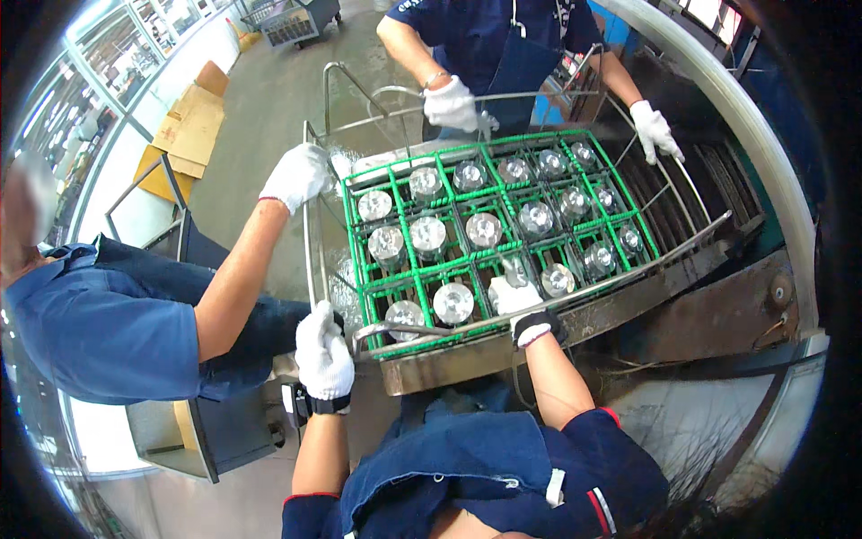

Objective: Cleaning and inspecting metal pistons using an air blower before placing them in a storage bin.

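A green wire rack, split into square compartments, holds several round clear glasses. Around it runs a metal rod frame. My left hand, in a white knit glove, is closed on the frame's rod at the near left corner. Over the rack's near row, my gloved right hand has its fingers closed at a clear glass; the fingertips are partly hidden.
On the left, a co-worker's gloved hand grips the frame. Across from me, another person's gloved hands touch it too. A metal ledge runs along the near side. Slatted dark machinery stands right; flattened cardboard leans far left.
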`<state>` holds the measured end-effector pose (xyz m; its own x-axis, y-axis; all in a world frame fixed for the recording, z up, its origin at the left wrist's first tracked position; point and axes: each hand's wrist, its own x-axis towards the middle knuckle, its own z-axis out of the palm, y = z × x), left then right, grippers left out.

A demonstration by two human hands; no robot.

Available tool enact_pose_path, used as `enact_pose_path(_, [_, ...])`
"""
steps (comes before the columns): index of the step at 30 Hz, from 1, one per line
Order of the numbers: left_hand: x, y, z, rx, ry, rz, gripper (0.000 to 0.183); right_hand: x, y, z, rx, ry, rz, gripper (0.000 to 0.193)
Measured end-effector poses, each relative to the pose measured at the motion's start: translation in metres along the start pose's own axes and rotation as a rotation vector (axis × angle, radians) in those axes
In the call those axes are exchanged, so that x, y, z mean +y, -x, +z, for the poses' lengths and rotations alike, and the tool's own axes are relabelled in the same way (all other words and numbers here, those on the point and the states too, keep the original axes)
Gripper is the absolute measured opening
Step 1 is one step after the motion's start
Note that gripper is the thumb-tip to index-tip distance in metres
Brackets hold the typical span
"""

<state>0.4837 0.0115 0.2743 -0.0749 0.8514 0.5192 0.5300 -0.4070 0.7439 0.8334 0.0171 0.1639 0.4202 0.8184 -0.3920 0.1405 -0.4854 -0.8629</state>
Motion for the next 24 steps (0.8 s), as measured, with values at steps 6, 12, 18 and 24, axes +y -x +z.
enact_pose_path(6, [0.010, -0.003, -0.001, 0.023, -0.047, -0.001, 0.043, -0.011, 0.101, -0.034, -0.332, -0.037, 0.121, 0.035])
enact_pose_path(12, [0.009, -0.001, 0.000, 0.023, 0.144, -0.075, 0.042, -0.001, 0.127, -0.048, -0.328, 0.058, 0.129, 0.041])
enact_pose_path(18, [0.004, -0.002, 0.002, 0.022, 0.168, -0.117, 0.040, 0.003, 0.112, -0.031, -0.372, 0.199, -0.031, 0.034])
enact_pose_path(24, [0.005, 0.000, 0.002, 0.006, 0.087, -0.107, 0.038, -0.001, 0.112, -0.031, -0.364, 0.117, -0.015, 0.039])
